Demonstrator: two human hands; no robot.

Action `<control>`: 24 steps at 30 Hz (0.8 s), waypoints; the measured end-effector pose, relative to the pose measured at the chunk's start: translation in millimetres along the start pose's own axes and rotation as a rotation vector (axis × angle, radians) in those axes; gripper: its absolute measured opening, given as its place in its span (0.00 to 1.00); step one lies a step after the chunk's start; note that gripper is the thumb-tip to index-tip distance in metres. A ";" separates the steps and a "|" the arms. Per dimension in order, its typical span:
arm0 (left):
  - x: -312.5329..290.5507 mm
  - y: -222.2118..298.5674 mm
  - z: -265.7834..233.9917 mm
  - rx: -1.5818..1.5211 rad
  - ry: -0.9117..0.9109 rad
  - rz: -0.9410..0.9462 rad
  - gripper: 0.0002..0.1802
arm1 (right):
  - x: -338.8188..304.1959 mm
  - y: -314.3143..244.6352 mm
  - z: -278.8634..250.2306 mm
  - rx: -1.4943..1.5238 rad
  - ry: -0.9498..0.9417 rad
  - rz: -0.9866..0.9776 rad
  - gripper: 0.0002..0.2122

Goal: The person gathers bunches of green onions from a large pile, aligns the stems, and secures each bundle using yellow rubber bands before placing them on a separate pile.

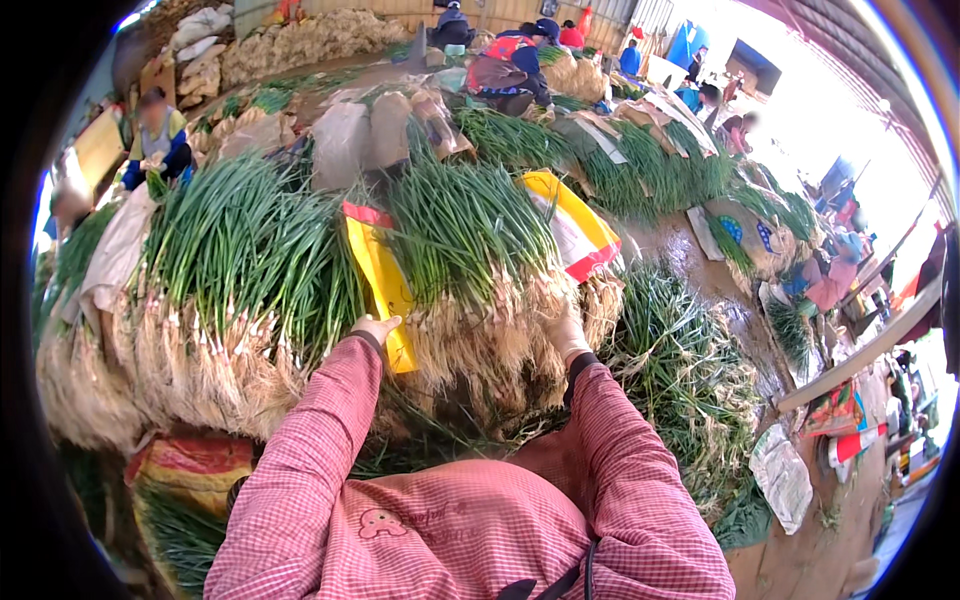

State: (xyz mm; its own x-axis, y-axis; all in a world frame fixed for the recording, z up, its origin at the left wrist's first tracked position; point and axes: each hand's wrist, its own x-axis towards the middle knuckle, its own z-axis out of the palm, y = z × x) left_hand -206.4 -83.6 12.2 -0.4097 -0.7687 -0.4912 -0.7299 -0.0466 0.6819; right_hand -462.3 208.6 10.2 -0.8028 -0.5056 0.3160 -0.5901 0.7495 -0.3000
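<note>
Before me lies a thick bundle of green onions [470,235], its leaves pointing away and its pale roots hanging toward me. A yellow plastic sack [378,275] with a red end runs along the bundle's left side. My left hand [376,328] is closed at the sack's near end, thumb over its edge. At the bundle's right side, my right hand [566,330] presses against the roots, its fingers partly hidden among them. Another yellow, white and red sack flap [574,225] lies over the leaves just beyond that hand.
More green onions [240,240] are heaped at left, and a loose pile [680,370] lies at right. Beneath the left heap sits a red and yellow sack [195,470]. A slanting pole [860,345] crosses the right side. Several people work among heaps farther back.
</note>
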 end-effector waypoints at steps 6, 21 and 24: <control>51.6 -60.6 -23.5 -0.347 0.265 0.397 0.11 | -3.5 -33.8 56.5 0.031 -0.300 -0.069 0.38; -41.7 -186.6 -92.1 -0.529 0.290 0.353 0.11 | -45.0 -99.7 16.4 -0.389 -0.301 -0.585 0.23; -54.9 -236.7 -85.0 -0.419 0.310 0.161 0.11 | -39.8 -119.9 -16.1 -0.228 -0.466 -0.480 0.20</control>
State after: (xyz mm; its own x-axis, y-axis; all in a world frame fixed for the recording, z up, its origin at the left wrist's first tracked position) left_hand 35.4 -84.6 -76.1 -0.2717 -0.9362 -0.2231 -0.3647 -0.1143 0.9241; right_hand -358.2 145.7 48.1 -0.4413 -0.8948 -0.0676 -0.8965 0.4430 -0.0115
